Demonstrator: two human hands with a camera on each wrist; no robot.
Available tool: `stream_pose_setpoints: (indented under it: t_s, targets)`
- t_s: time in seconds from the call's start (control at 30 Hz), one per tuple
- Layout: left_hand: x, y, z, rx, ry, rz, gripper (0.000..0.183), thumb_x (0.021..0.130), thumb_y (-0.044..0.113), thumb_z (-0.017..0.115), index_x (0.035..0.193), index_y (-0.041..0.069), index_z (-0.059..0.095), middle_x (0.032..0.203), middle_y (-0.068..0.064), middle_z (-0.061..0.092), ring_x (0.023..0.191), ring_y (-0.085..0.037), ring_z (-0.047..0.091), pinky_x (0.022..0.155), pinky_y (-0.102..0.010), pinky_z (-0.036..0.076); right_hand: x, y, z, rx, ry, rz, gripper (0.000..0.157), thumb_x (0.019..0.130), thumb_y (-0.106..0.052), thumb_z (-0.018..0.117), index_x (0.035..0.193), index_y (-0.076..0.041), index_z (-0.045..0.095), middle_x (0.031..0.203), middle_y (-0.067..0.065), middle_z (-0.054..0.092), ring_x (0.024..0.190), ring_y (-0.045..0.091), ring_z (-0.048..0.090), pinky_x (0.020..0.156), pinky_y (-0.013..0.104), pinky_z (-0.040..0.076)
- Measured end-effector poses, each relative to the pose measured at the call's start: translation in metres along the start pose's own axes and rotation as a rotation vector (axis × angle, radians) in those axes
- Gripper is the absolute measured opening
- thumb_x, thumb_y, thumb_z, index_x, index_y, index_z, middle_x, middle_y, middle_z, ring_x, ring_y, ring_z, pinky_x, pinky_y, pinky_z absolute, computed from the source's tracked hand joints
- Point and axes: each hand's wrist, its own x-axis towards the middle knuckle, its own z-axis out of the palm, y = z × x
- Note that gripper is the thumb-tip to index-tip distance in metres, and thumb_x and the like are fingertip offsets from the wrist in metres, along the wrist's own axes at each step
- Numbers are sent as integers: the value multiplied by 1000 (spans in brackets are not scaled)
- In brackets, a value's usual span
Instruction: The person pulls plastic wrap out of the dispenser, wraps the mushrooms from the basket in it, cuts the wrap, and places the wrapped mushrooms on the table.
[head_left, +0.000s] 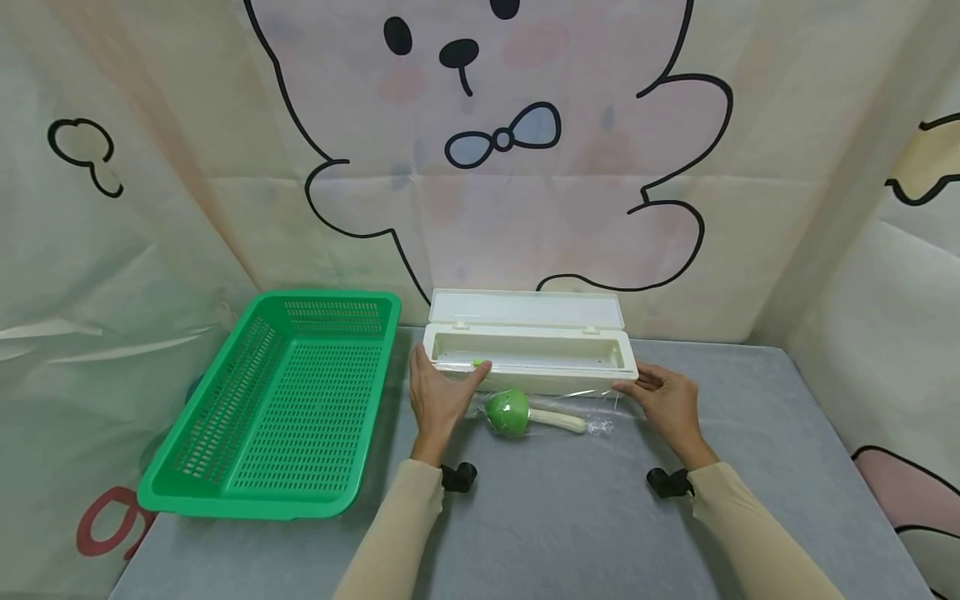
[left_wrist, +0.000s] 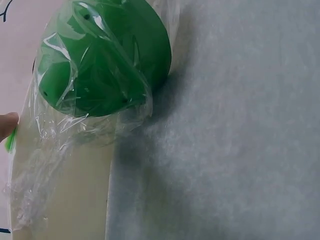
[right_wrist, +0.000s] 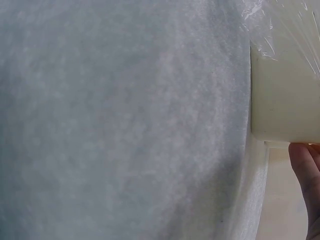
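A long white box (head_left: 532, 382) with its lid (head_left: 525, 309) raised at the back lies across the table. My left hand (head_left: 437, 402) grips its left end, thumb at the front edge near a small green tab (head_left: 477, 362). At the right front corner, my right hand (head_left: 666, 410) holds the box between thumb and fingers. Just in front lies an object with a round green head (head_left: 507, 413) and a pale handle (head_left: 557, 419), wrapped in clear film (head_left: 600, 427). Small dark holes show on the green head in the left wrist view; its exact kind cannot be told.
A green slotted plastic basket (head_left: 247, 505) stands left of the box, near the table's left edge. The grey table (head_left: 570, 533) meets a printed cloth backdrop (head_left: 495, 225) behind the box. Cloth also hangs on both sides.
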Motion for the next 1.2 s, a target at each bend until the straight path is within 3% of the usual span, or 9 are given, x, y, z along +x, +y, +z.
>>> stream_pose_setpoints:
  t_s: [0.3, 0.57, 0.83, 0.9, 1.03, 1.13, 1.2]
  targets:
    - [0, -4, 0, -159, 53, -12, 100, 78, 48, 85, 153, 1, 38, 151, -17, 46, 134, -40, 47, 107, -56, 42, 0, -1, 1, 32, -6, -1, 50, 75, -3, 89, 115, 18, 66, 106, 32, 69, 77, -22, 58, 65, 6, 50]
    - [6, -11, -7, -255, 123, -10, 68, 86, 24, 78, 142, -6, 54, 142, -23, 56, 134, -38, 50, 111, -50, 40, 0, -1, 1, 27, -5, -13, 50, 75, -3, 89, 115, 18, 66, 106, 32, 69, 78, -22, 58, 65, 6, 50]
    - [8, -13, -14, -291, 89, -17, 51, 96, 17, 61, 141, -5, 55, 140, -23, 56, 133, -35, 51, 109, -51, 42, -3, -4, 2, 30, 6, 20, 51, 77, -3, 88, 118, 17, 66, 105, 31, 69, 79, -20, 58, 66, 7, 51]
    - [8, -14, -15, -295, 80, -22, 49, 97, 16, 59, 142, -5, 55, 140, -23, 56, 133, -35, 51, 108, -51, 42, -4, -6, 2, 46, 2, 27, 52, 78, -2, 87, 120, 17, 64, 106, 33, 68, 80, -14, 62, 67, 8, 52]
    - [8, -14, -19, -280, 54, -10, 48, 99, 17, 59, 141, -5, 55, 139, -25, 57, 133, -36, 51, 110, -51, 41, -8, -10, 1, -1, -37, 52, 56, 85, -10, 84, 128, 16, 59, 110, 33, 68, 89, 16, 74, 69, 10, 53]
    - [4, -12, -23, -241, 32, -9, 53, 100, 22, 62, 143, -7, 51, 141, -27, 55, 134, -40, 49, 111, -54, 38, -12, -13, 0, -81, -82, 122, 68, 90, -25, 80, 139, 13, 51, 119, 31, 66, 102, 37, 71, 78, 24, 58]
    - [-2, -10, -25, -219, 6, -22, 61, 99, 27, 64, 146, -8, 45, 142, -29, 51, 135, -43, 46, 111, -56, 36, -16, -15, -1, -108, -121, 199, 78, 92, -36, 77, 144, 11, 43, 126, 31, 62, 109, 40, 67, 86, 36, 57]
